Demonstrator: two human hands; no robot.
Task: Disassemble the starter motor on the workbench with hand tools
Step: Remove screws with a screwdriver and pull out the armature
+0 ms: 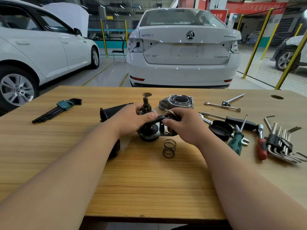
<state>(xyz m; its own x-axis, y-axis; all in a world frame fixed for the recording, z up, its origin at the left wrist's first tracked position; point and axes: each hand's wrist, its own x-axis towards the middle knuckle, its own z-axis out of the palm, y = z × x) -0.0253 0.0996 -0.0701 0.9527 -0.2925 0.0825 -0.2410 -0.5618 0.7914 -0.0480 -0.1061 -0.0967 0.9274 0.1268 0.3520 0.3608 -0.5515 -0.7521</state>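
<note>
Far left on our workbench (pixel 149 188), the green holder (pixel 64 104) has its black hex keys (pixel 48 114) clipped in. Mid-bench, our left hand (pixel 132 120) is curled round the starter motor's shaft assembly (pixel 148 132), thumb pressing on the black shift fork (pixel 160 118). Our right hand (pixel 184 127) pinches the fork's other end. A loose spring (pixel 169 148) lies just in front, and the aluminium nose housing (pixel 177 102) sits behind. To the right, a black end cap (pixel 221 130) lies open side up beside a green screwdriver (pixel 235 141). Far right, a black holder (pixel 280 141) grips silver hex keys (pixel 285 156).
</note>
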